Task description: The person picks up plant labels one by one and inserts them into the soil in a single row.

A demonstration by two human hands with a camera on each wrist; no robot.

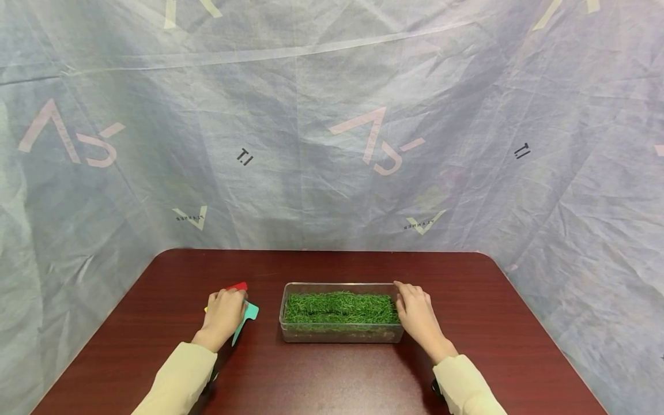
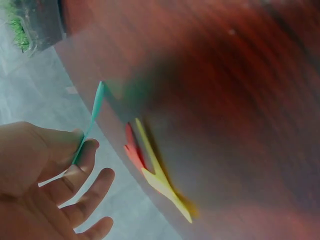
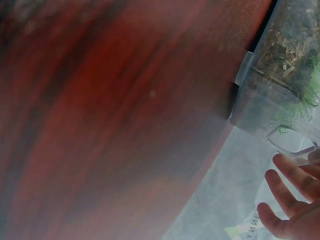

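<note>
A teal T-shaped plant label (image 1: 251,312) is pinched between the thumb and index finger of my left hand (image 1: 226,312), above the table's left side. Its other fingers are spread and bent in the left wrist view. A red plant label (image 2: 134,152) and a yellow plant label (image 2: 161,184) lie on the table below that hand, partly covered by it in the head view. My right hand (image 1: 416,311) rests at the right end of a clear plastic container (image 1: 342,335) filled with green grass (image 1: 339,307). Its fingers are extended near the rim; the thumb is hidden in the right wrist view.
The dark red-brown table (image 1: 332,380) carries the container at its middle. Printed grey cloth (image 1: 295,127) hangs behind and along both sides of the table. The container has a handle opening (image 3: 291,140) in its end.
</note>
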